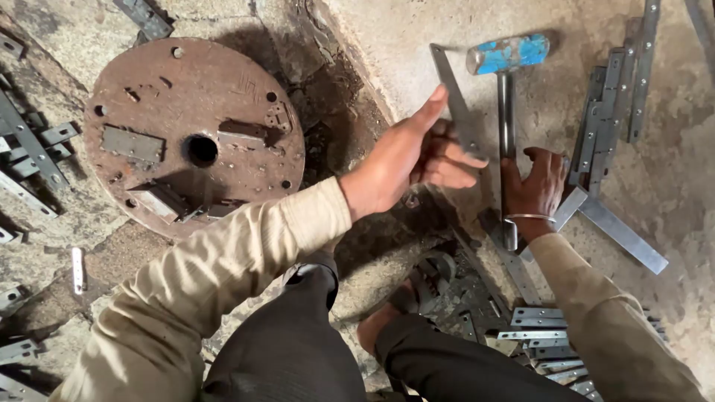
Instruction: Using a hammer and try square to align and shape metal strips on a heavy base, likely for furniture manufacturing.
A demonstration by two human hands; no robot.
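Head view: 2 hands, left (406, 160) gripping 1 metal strip (456, 104), right (535, 190) gripping 1 hammer (506, 89).

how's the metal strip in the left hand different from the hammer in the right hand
The metal strip is flat, thin and bare grey all along; the hammer has a round metal shaft and a bulky head with worn blue paint. The left hand holds the strip tilted, leaning up to the left; the right hand holds the hammer straight, head away from the person. Both are metal and both are gripped near their lower ends.

Left hand (406, 160) raised, thumb up, fingers curled in a grip, right hand (535, 186) closed, knuckles up.
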